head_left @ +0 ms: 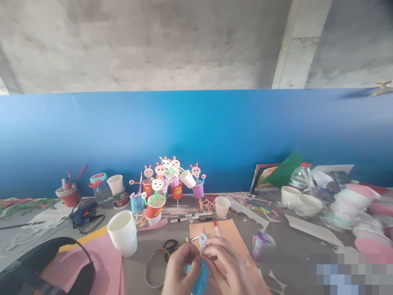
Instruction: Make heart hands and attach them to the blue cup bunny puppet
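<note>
- Blue panel [215, 135]: stands at 12 o'clock, beyond the table.
- Grey table [138, 256]: runs below the panel, littered with paper scraps.
- Group of rabbit-faced cup figures [157, 184]: at 11 o'clock from the hands, some red, some purple.
- Orange sheet [235, 235]: flat on the table, reaching out at 1 o'clock from the hands.
- Right hand [225, 262]: thumb and forefinger closed in a pinch on the rabbit cutout, other fingers loosely curled.
- Left hand [181, 268]: fingers bent inward, tips beside the right hand's; I cannot tell what they grip.
- Stacked white cups [123, 233]: between 9 and 10 o'clock.
- Tape ring [146, 268]: at 9 o'clock, near the left hand.
- Blue piece [201, 280]: at 6 o'clock below the fingertips, partly hidden.
- Rabbit cutout [202, 239]: at 12 o'clock, upright at the fingertips.
</note>
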`<state>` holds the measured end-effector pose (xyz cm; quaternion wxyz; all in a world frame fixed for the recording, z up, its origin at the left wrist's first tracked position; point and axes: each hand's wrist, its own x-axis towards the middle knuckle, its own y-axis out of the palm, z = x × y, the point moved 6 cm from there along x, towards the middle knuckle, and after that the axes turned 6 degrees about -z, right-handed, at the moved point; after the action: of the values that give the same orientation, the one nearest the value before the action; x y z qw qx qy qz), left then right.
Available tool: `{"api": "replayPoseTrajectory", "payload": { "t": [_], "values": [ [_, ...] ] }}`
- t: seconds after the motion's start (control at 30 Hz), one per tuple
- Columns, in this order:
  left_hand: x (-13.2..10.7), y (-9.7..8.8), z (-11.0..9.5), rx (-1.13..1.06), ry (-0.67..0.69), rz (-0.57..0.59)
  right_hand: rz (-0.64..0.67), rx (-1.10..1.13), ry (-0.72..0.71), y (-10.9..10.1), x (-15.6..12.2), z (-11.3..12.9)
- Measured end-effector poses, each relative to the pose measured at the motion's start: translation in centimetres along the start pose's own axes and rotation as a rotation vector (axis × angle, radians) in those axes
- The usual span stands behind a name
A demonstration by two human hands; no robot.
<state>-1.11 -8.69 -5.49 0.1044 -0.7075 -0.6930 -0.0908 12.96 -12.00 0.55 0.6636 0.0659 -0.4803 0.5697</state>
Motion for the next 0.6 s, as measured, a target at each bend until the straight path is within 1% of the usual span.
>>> {"api": "replayPoseTrajectory", "payload": {
  "t": [0.17, 0.33, 0.6],
  "values": [
    [-0.3, 0.0, -0.3, 0.009, 0.007, 0.033, 0.050, -0.108, -0.078, -0.5, 0.5, 1.1],
    [-0.5, -0.3, -1.0, 0.037, -0.018, 0.023, 0.106, -0.163, -0.117, -0.9, 0.9, 1.9],
    [-0.9, -0.6, -2.4, 0.132, 0.063, 0.050, 0.065, -0.166, -0.220, -1.7, 1.4, 3.5]
  ]
}}
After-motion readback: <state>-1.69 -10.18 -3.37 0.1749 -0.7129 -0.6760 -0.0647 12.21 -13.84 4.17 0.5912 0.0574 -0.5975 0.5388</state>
